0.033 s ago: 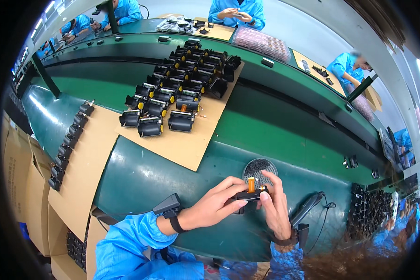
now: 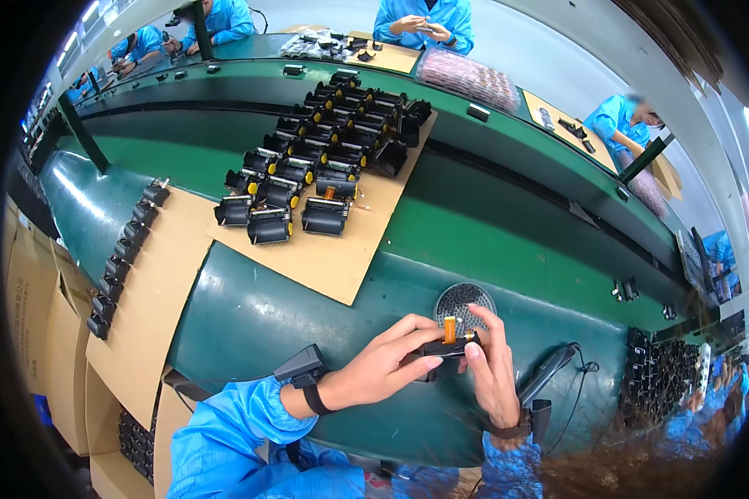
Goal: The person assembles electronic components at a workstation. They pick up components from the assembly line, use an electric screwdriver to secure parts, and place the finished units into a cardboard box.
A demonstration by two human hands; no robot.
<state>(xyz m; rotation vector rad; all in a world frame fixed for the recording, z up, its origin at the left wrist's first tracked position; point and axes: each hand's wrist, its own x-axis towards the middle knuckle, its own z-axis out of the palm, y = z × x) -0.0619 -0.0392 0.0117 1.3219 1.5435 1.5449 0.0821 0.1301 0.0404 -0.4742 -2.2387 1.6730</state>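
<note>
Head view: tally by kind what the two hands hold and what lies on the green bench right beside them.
Black module with an orange ribbon, held between left hand and right hand: 1
Round dish of small dark parts: 1
Black corded tool: 1
Total: 3

Single head-worn fisheye view, looking down and forward, close over left hand (image 2: 383, 366) and right hand (image 2: 493, 374) at curved green workbench (image 2: 250, 316); far edges bend.
</note>
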